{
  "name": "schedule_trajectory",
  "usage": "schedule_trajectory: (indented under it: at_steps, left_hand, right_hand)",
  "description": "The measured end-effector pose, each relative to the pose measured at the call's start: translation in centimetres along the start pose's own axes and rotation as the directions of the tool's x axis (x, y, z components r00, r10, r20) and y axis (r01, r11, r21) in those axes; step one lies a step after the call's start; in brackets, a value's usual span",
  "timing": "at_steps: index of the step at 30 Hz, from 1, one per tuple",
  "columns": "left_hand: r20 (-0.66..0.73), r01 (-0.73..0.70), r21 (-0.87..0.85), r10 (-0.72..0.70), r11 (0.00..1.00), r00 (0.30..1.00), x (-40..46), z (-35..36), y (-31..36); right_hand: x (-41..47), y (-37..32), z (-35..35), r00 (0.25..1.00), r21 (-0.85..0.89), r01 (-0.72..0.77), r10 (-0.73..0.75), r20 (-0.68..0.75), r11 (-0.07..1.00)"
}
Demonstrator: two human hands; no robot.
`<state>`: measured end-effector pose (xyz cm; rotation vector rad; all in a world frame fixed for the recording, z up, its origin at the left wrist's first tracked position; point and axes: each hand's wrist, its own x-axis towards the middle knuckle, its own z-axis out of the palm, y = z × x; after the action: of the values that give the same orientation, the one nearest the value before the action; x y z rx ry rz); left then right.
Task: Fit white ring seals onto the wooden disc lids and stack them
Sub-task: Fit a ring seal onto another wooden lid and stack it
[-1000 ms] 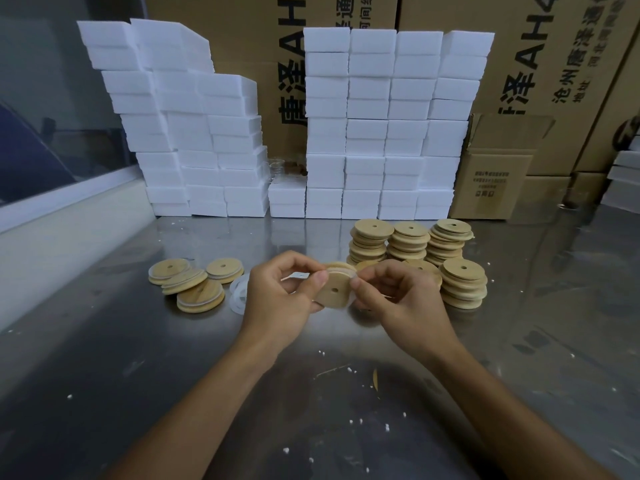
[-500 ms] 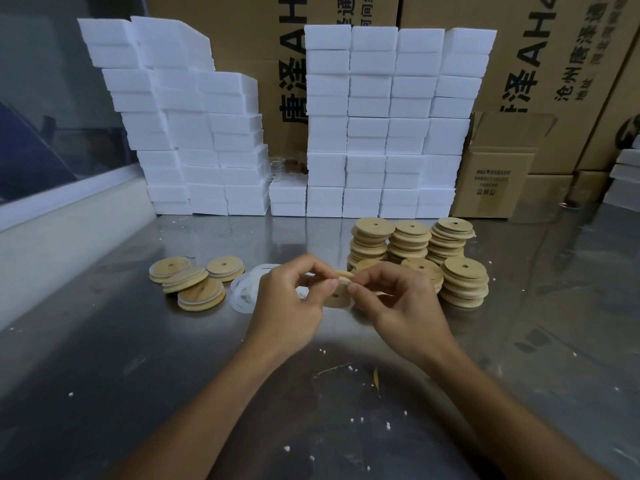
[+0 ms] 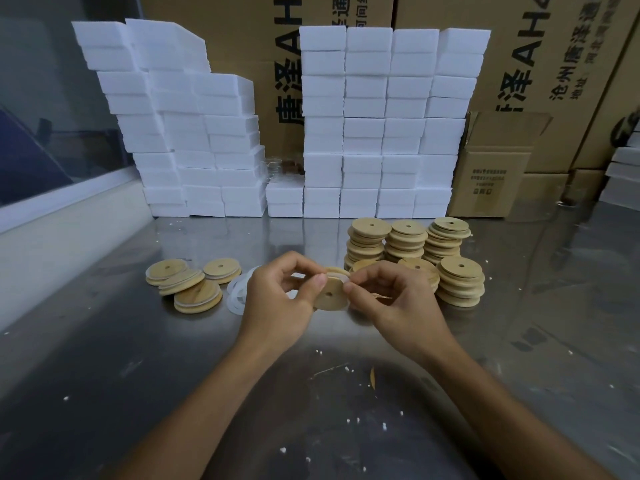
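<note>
steel desk (image 3: 104, 341) under me; both grips, left (image 3: 277, 299) and right (image 3: 398, 299), pinch one lid (image 3: 330, 294) above it, seal (image 3: 337, 271) half on. if my thumbs slip, it may pop off.

Left hand (image 3: 277, 299) and right hand (image 3: 398, 299) meet, fingertips pinched, forearms converging.

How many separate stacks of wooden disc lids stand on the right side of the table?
5: three at the back, left, middle and right; one front right; one mostly hidden behind the right hand. More may be hidden.
</note>
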<state>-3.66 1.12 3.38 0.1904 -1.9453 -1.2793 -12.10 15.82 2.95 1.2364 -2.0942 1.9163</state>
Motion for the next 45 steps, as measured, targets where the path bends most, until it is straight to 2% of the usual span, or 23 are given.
schedule_trajectory:
  at_steps: [3, 6, 10, 14, 23, 26, 30, 33, 40, 45]
  left_hand:
    - [0.016, 0.114, -0.121, -0.113, 0.986, 0.993, -0.07, 0.10, 0.25]
    - [0.039, 0.171, -0.155, -0.167, 0.973, 0.985, -0.09, 0.14, 0.36]
    - [0.034, 0.119, -0.100, -0.116, 0.988, 0.993, -0.03, 0.01, 0.32]
    - [0.050, 0.076, -0.081, -0.072, 0.994, 0.996, -0.03, -0.15, 0.35]
    - [0.025, 0.285, -0.294, -0.291, 0.912, 0.956, 0.10, 0.12, 0.19]
    - [0.061, 0.267, -0.247, -0.260, 0.931, 0.964, 0.03, 0.05, 0.19]
    - [0.074, 0.096, -0.050, -0.092, 0.994, 0.993, -0.05, -0.02, 0.03]
    - [0.050, 0.054, -0.003, -0.054, 0.999, 0.997, 0.00, -0.06, -0.13]
    - [0.043, 0.108, -0.080, -0.104, 0.991, 0.994, 0.13, -0.24, -0.18]
    - [0.018, 0.211, -0.200, -0.212, 0.957, 0.977, 0.11, -0.10, -0.25]
  right_hand:
    - [0.05, -0.05, 0.08, 0.999, 0.011, 0.032, -0.032, -0.034, 0.999]
    - [0.05, 0.03, 0.15, 0.999, 0.050, 0.005, -0.004, -0.036, 0.999]
    - [0.08, -0.08, -0.10, 0.996, 0.122, -0.087, 0.086, 0.015, 0.989]
    - [0.27, -0.16, -0.46, 0.989, 0.180, -0.148, 0.149, 0.007, 0.972]
    - [0.13, -0.05, -0.15, 0.999, 0.110, -0.052, 0.053, -0.011, 0.993]
    - [-0.06, 0.05, -0.01, 0.998, 0.092, -0.033, 0.037, -0.046, 0.995]
    - [-0.26, 0.45, 0.35, 0.998, -0.085, 0.008, -0.014, -0.062, 0.996]
    - [-0.25, 0.49, 0.31, 0.998, -0.093, 0.033, -0.038, -0.057, 0.995]
    - [0.09, 0.11, -0.06, 0.999, 0.014, 0.017, -0.016, -0.050, 1.000]
    - [0.09, 0.18, 0.14, 0.999, 0.027, -0.020, 0.021, -0.035, 0.999]
